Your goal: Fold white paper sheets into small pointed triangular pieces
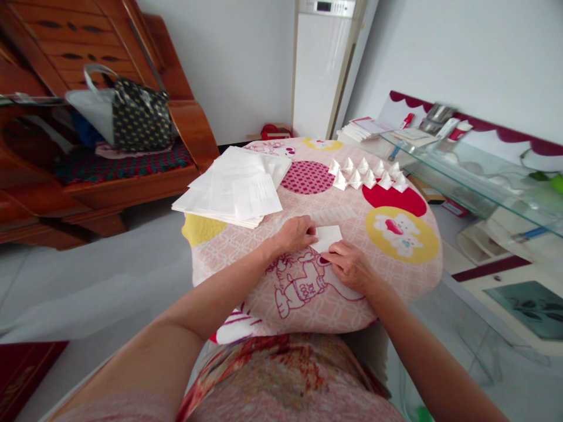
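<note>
A small white piece of folded paper lies on the patterned tablecloth in front of me. My left hand grips its left edge, fingers curled with the thumb side toward the paper. At the lower right corner of the same paper, my right hand pinches it between bent fingers. Just beyond the paper lies a pale strip, too faint to name. Several folded white paper shapes with pointed tops stand in rows at the back right of the table. To the left rests a stack of white sheets, spread unevenly.
The round table's cloth hangs over its edge close to my lap. A glass-topped stand with papers and cups is at the right. At the left stands a wooden bench holding a dotted bag. A white cabinet-like unit is behind.
</note>
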Demonstrator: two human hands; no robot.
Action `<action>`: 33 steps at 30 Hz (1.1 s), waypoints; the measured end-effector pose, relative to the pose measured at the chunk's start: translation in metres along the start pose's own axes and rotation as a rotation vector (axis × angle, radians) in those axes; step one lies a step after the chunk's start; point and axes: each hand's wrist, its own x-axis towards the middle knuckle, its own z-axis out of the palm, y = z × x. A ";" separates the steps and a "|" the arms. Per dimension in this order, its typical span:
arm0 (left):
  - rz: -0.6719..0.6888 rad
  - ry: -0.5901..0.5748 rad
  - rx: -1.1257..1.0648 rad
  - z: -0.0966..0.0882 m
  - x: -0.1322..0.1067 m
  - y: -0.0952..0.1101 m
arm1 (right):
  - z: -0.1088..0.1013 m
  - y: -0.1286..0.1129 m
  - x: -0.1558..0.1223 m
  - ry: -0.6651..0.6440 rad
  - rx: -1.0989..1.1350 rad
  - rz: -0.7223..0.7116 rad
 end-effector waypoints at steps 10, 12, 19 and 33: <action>-0.056 0.047 -0.085 -0.003 0.000 0.000 | 0.002 0.000 -0.001 -0.004 0.004 0.024; -0.060 0.045 -0.085 -0.003 0.001 0.000 | 0.001 -0.001 0.000 -0.002 -0.007 0.017; -0.098 0.017 -0.067 -0.005 0.002 0.004 | 0.000 -0.001 0.001 -0.005 -0.034 -0.003; -0.110 0.021 -0.058 -0.006 0.002 0.007 | 0.000 0.002 -0.001 0.164 0.184 0.125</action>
